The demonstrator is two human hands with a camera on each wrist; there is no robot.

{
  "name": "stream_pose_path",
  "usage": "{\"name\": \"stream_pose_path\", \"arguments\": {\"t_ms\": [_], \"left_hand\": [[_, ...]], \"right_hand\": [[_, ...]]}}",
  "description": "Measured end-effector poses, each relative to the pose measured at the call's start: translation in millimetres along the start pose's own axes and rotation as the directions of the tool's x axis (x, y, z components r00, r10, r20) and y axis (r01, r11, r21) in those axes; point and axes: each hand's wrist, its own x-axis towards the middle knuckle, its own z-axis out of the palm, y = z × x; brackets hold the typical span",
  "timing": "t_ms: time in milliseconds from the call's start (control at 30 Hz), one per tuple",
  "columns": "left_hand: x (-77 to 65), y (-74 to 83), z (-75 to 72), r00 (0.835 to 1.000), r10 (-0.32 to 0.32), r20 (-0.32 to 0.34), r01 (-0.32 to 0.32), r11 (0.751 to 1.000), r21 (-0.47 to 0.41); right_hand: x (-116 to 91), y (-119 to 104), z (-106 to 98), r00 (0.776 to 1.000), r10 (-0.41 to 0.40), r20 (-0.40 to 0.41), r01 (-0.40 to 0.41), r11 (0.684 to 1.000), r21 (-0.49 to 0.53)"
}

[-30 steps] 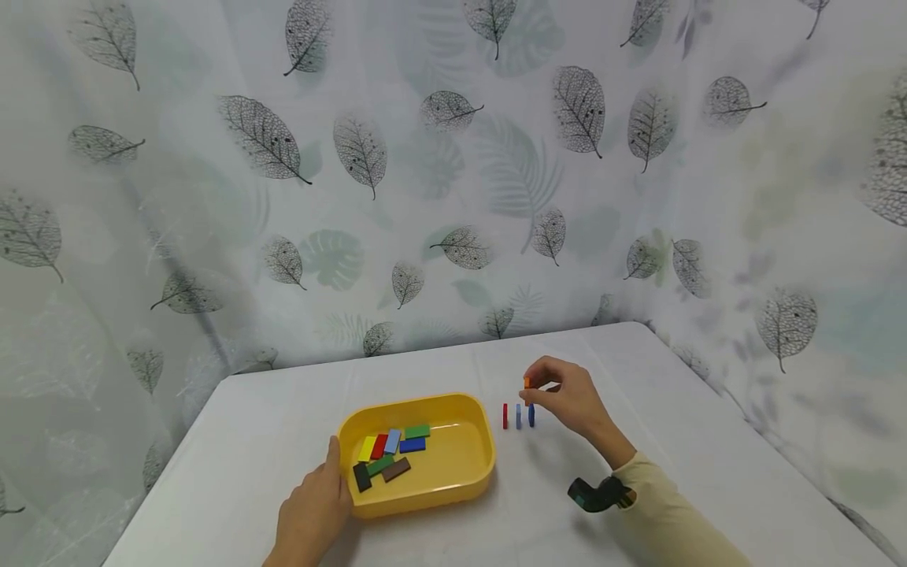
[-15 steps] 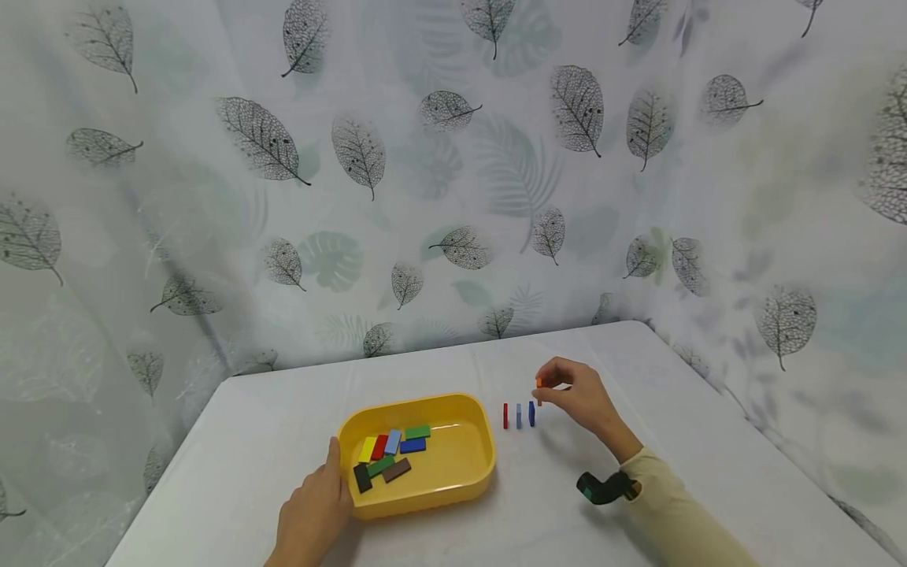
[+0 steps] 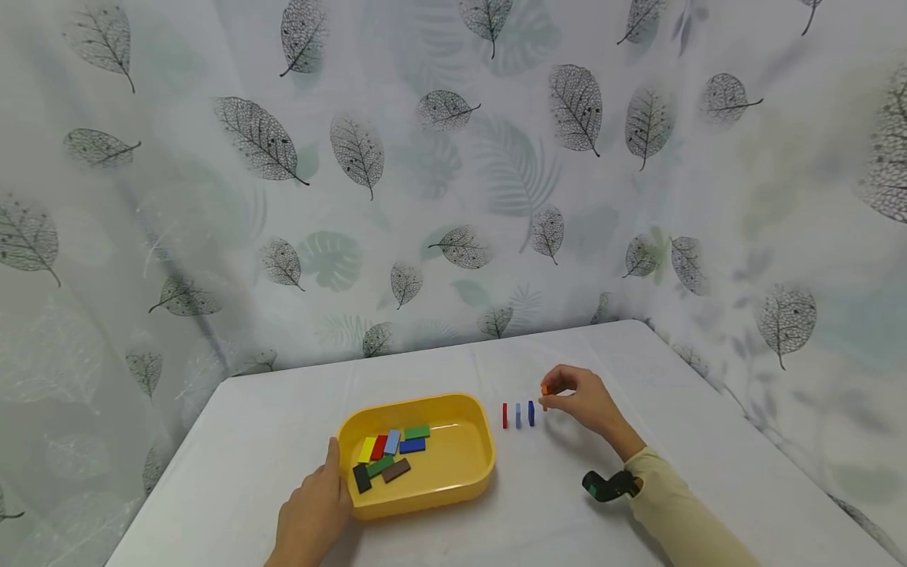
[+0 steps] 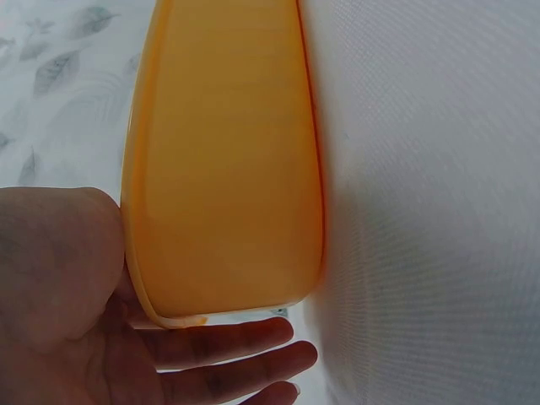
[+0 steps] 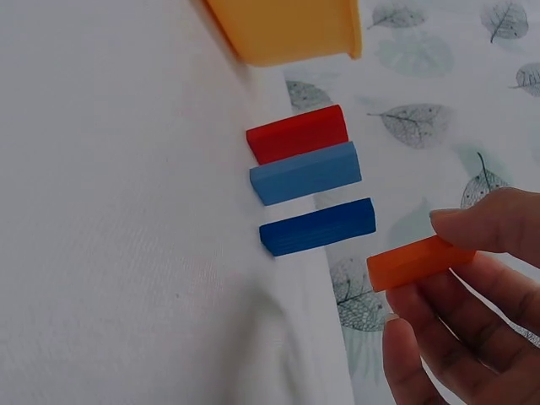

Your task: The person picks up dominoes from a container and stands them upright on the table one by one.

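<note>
My right hand (image 3: 581, 398) pinches an orange domino block (image 5: 413, 261) between thumb and fingers, holding it upright just right of a short row. Standing on edge in that row are a red block (image 3: 505, 416), a light blue block (image 3: 518, 415) and a dark blue block (image 3: 531, 413), with small gaps between them. The orange block is apart from the dark blue one; whether it touches the table cannot be told. My left hand (image 3: 315, 500) rests against the left end of a yellow tray (image 3: 468, 490). Its fingers (image 4: 228, 337) lie fairly straight outside the wall.
Several loose blocks lie flat in the tray's left half, among them a yellow block (image 3: 367, 449), a black block (image 3: 362, 477) and a brown block (image 3: 396, 469). A white cloth covers the table (image 3: 283, 417). Behind hangs a leaf-patterned curtain (image 3: 425, 197).
My right hand has moved rightward and slightly down with the orange block, away from the dark blue one. The left hand, the tray and the standing row stay put.
</note>
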Motion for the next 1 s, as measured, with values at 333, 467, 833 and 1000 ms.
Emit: {"name": "stream_pose_path", "arguments": {"t_ms": [333, 467, 833, 1000], "left_hand": [[-0.4, -3.5, 1.2, 1.0, 0.014, -0.008, -0.014, 1.0, 0.008], [-0.6, -3.5, 1.5, 1.0, 0.02, -0.013, -0.02, 1.0, 0.015], [-0.8, -2.1, 0.3, 1.0, 0.011, -0.005, -0.011, 1.0, 0.012], [-1.5, -1.9, -0.3, 1.0, 0.016, -0.004, -0.016, 1.0, 0.015]], "right_hand": [[-0.6, 12.5, 0.5, 0.999, 0.028, 0.045, -0.027, 0.999, -0.019], [-1.0, 17.0, 2.7, 0.997, 0.047, 0.054, -0.046, 0.999, -0.018], [-2.2, 25.3, 5.9, 0.998, 0.016, 0.067, -0.013, 0.999, -0.037], [-2.7, 25.2, 5.2, 0.997, 0.011, 0.073, -0.008, 0.999, -0.035]]}}
